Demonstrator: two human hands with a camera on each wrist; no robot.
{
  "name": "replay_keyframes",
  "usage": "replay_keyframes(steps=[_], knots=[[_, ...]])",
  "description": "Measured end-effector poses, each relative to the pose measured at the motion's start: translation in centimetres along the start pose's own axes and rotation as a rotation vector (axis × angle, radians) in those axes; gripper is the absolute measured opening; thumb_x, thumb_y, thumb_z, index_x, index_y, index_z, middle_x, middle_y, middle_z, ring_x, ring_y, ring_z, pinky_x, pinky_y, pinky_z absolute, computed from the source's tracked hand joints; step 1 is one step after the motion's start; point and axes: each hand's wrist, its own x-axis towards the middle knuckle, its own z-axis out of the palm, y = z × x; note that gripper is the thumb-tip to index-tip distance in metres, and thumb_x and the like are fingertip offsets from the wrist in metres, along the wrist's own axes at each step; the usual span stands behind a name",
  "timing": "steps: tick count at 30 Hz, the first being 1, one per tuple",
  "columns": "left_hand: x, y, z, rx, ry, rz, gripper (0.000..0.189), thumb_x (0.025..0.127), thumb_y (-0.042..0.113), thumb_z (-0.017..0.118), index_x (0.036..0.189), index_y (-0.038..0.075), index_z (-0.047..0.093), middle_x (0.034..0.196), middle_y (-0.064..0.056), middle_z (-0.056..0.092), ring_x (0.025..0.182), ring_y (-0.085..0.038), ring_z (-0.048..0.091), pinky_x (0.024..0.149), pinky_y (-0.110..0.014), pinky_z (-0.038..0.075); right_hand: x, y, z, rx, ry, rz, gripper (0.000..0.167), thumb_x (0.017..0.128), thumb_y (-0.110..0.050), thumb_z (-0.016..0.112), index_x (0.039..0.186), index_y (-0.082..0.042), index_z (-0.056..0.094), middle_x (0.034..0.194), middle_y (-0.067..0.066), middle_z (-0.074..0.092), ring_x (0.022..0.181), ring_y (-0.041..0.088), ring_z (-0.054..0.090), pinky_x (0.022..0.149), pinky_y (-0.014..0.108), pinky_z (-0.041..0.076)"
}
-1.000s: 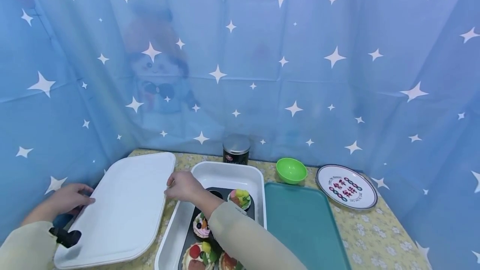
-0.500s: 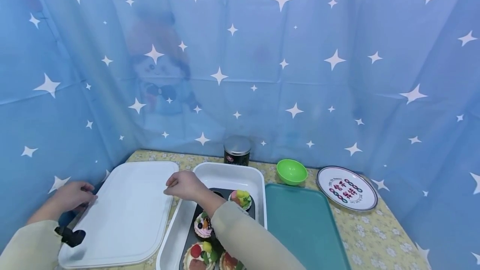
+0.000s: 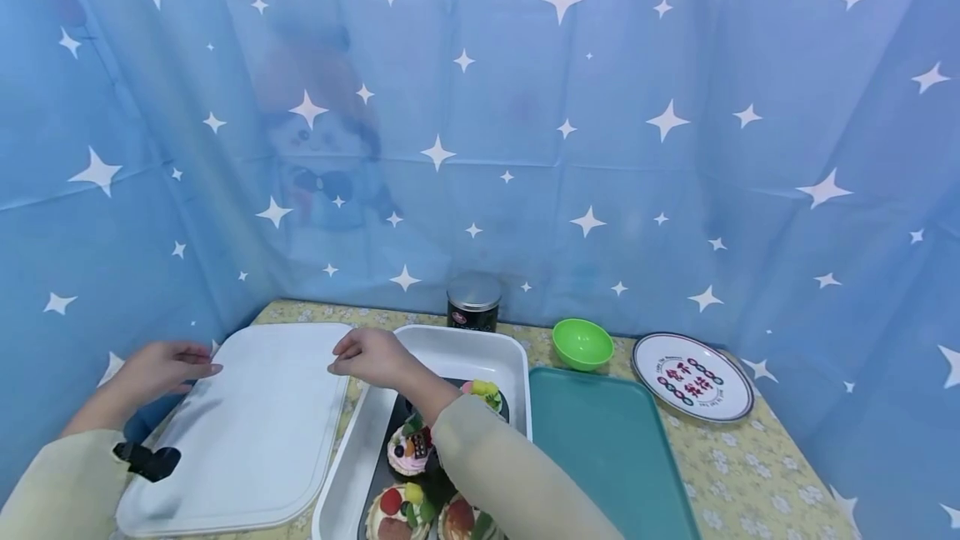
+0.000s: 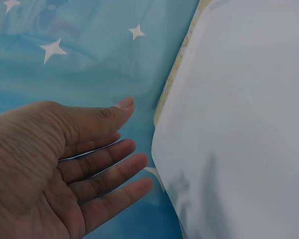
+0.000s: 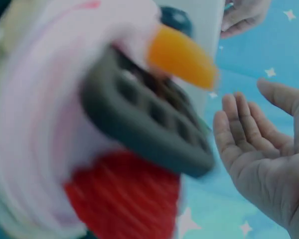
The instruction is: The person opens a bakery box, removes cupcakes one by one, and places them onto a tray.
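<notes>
A white tray [image 3: 247,432] with rounded corners lies flat at the left of the table. My left hand [image 3: 161,373] hovers at its left edge; in the left wrist view the fingers [image 4: 114,169] are spread and stand apart from the tray. Above the tray's right edge is my right hand [image 3: 375,359], its fingers loosely bent with nothing between them. Beneath the right forearm sits a deep white pan [image 3: 465,342] with a dark muffin tin [image 3: 382,427] inside, holding several decorated cupcakes [image 3: 408,448]. One cupcake [image 5: 45,109] with pink cream looms blurred in the right wrist view.
To the right of the pan lies a teal tray [image 3: 607,448]. Behind stand a dark can [image 3: 474,302] with a metal lid and a green bowl [image 3: 582,345]. A round printed plate [image 3: 693,377] rests at the table's right. Blue star curtains [image 3: 562,107] hang behind and beside the table.
The white tray has come down from a slight tilt to lie flat. Both hands have let go of its edges; the left has risen a little and moved right.
</notes>
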Motion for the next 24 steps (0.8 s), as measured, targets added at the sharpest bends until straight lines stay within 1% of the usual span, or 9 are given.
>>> replay_keyframes(steps=[2, 6, 9, 11, 13, 16, 19, 22, 24], knots=[[0.0, 0.6, 0.2, -0.010, -0.001, 0.000, 0.082, 0.090, 0.048, 0.073, 0.132, -0.019, 0.049, 0.121, -0.031, 0.062, 0.105, -0.037, 0.065, 0.084, -0.050, 0.057, -0.1, -0.2, -0.7, 0.005, 0.002, -0.012, 0.019, 0.094, -0.028, 0.073, 0.109, -0.017, 0.071, 0.092, -0.012, 0.066, 0.084, 0.003, 0.061, 0.073, 0.025, 0.052], [-0.1, 1.7, 0.8, -0.006, -0.003, 0.022, 0.077, 0.090, 0.049, 0.073, 0.129, -0.015, 0.054, 0.120, -0.027, 0.065, 0.104, -0.035, 0.066, 0.082, -0.047, 0.059, -0.8, -0.8, -2.7, 0.006, -0.009, -0.037, 0.019, 0.094, -0.029, 0.072, 0.109, -0.017, 0.070, 0.093, -0.011, 0.067, 0.086, 0.003, 0.062, 0.075, 0.026, 0.052], [-0.1, 2.4, 1.3, -0.002, -0.001, 0.034, 0.072, 0.091, 0.047, 0.073, 0.128, -0.012, 0.057, 0.120, -0.025, 0.066, 0.104, -0.034, 0.066, 0.081, -0.044, 0.059, -1.7, -1.0, -4.6, -0.003, -0.020, -0.066, 0.020, 0.095, -0.030, 0.071, 0.110, -0.017, 0.069, 0.096, -0.010, 0.067, 0.088, 0.004, 0.063, 0.076, 0.026, 0.052], [0.0, 3.0, 1.7, -0.022, -0.006, 0.039, 0.070, 0.092, 0.045, 0.072, 0.129, -0.012, 0.057, 0.120, -0.025, 0.066, 0.106, -0.034, 0.066, 0.081, -0.044, 0.059, -2.5, -0.8, -5.8, -0.005, -0.023, -0.081, 0.021, 0.096, -0.030, 0.069, 0.112, -0.017, 0.069, 0.098, -0.009, 0.067, 0.091, 0.005, 0.063, 0.078, 0.027, 0.053], [0.0, 3.6, 2.0, -0.045, -0.012, 0.046, 0.069, 0.093, 0.043, 0.072, 0.130, -0.012, 0.056, 0.121, -0.025, 0.065, 0.106, -0.035, 0.066, 0.081, -0.044, 0.059, -3.2, -0.2, -6.9, -0.003, -0.013, -0.094, 0.021, 0.097, -0.030, 0.069, 0.113, -0.017, 0.069, 0.101, -0.008, 0.068, 0.093, 0.006, 0.063, 0.080, 0.028, 0.053], [-0.1, 4.7, 2.8, -0.073, -0.023, 0.058, 0.068, 0.093, 0.041, 0.072, 0.130, -0.013, 0.055, 0.123, -0.026, 0.063, 0.107, -0.036, 0.066, 0.082, -0.044, 0.059, -4.3, 1.1, -8.3, 0.002, 0.014, -0.089, 0.022, 0.097, -0.032, 0.069, 0.114, -0.018, 0.069, 0.102, -0.008, 0.068, 0.095, 0.007, 0.063, 0.082, 0.030, 0.053], [0.1, 5.7, 3.8, -0.071, -0.024, 0.061, 0.071, 0.091, 0.043, 0.074, 0.130, -0.013, 0.056, 0.124, -0.027, 0.063, 0.106, -0.035, 0.066, 0.082, -0.044, 0.059, -5.5, 2.7, -9.3, 0.012, 0.045, -0.081, 0.022, 0.097, -0.034, 0.069, 0.113, -0.019, 0.069, 0.102, -0.009, 0.068, 0.096, 0.008, 0.064, 0.084, 0.033, 0.053], [0.4, 6.6, 4.8, -0.057, -0.025, 0.057, 0.073, 0.089, 0.047, 0.075, 0.129, -0.011, 0.057, 0.123, -0.025, 0.063, 0.105, -0.033, 0.066, 0.082, -0.044, 0.058, -6.8, 4.2, -10.1, 0.057, 0.057, -0.080, 0.025, 0.097, -0.035, 0.068, 0.114, -0.017, 0.069, 0.103, -0.007, 0.068, 0.098, 0.010, 0.064, 0.086, 0.037, 0.053], [0.6, 7.1, 5.5, -0.053, -0.036, 0.068, 0.072, 0.090, 0.047, 0.074, 0.130, -0.010, 0.057, 0.125, -0.025, 0.063, 0.106, -0.033, 0.066, 0.083, -0.045, 0.058, -7.6, 5.1, -10.5, 0.098, 0.055, -0.080, 0.028, 0.097, -0.035, 0.068, 0.116, -0.014, 0.069, 0.105, -0.005, 0.069, 0.099, 0.012, 0.065, 0.088, 0.038, 0.053]])
